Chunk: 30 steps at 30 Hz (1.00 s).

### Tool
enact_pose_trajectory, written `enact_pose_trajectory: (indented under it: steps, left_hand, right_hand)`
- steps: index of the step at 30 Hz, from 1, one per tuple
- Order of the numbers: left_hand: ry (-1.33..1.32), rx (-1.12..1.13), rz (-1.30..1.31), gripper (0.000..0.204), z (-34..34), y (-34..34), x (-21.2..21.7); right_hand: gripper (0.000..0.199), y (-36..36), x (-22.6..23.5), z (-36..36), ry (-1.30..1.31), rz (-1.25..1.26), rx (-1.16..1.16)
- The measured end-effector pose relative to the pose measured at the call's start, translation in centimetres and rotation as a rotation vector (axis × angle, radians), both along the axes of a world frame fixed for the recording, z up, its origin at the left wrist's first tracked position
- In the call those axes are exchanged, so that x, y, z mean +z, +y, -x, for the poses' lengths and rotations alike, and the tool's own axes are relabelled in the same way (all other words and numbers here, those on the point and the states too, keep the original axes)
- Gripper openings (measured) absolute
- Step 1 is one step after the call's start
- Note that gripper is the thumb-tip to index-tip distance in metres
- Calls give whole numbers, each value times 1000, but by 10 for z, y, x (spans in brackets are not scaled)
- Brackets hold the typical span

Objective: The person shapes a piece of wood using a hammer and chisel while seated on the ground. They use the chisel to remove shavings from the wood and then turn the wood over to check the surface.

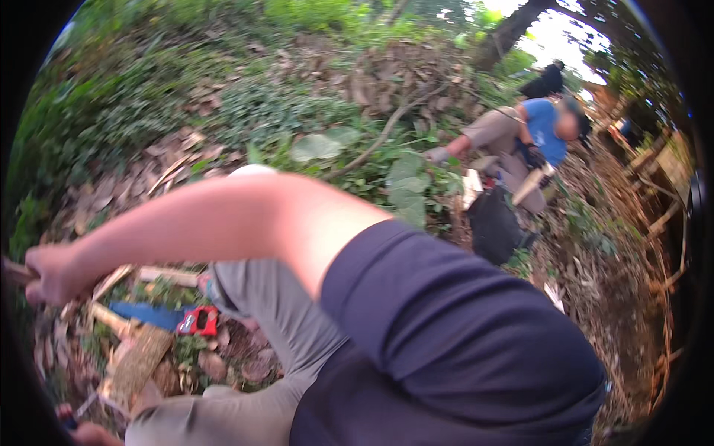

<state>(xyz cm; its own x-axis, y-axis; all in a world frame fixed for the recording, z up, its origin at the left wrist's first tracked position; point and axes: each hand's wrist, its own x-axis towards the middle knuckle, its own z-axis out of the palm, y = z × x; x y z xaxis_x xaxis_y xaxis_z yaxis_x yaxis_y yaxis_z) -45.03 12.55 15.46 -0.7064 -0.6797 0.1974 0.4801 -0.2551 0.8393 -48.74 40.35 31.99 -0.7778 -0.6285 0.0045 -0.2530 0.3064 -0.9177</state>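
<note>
Fist [50, 273] on our long arm is squeezing wooden stick [15, 272] at far left; we cannot tell which hand. Red-black tool [198, 321] is lying beside blue sheet [149, 314].

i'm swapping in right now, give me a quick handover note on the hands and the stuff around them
Right hand: fist shut on a wooden handle at the far left edge; its other end is out of frame.
Left hand: barely in view at the bottom edge; grip unclear.
On the ground by the knee: hand saw with red grip and blue blade, cut wood pieces, dry leaves.
Another person crouches upper right.
Progress: cannot tell.
</note>
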Motion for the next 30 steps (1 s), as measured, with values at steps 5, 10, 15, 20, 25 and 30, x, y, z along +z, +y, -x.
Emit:
enact_pose_trajectory:
  steps: [5,10,15,20,25,30]
  left_hand:
    - [137,-142,-114,35,-38,12,-8]
    - [266,-1,180,30,-69,15,25]
    - [146,116,195,33,-112,-2,28]
    - [186,106,192,32,-99,7,19]
    - [192,83,178,32,-87,15,22]
    - [227,90,160,29,-90,9,19]
  right_hand:
    - [35,-11,97,-23,429,-390,258]
    - [32,-91,146,-32,830,-385,345]
    - [33,-147,196,-121,882,-643,411]
    - [35,-155,173,-117,831,-723,428]
    - [34,-168,177,-123,838,-923,400]
    - [33,-174,170,-122,795,-869,431]
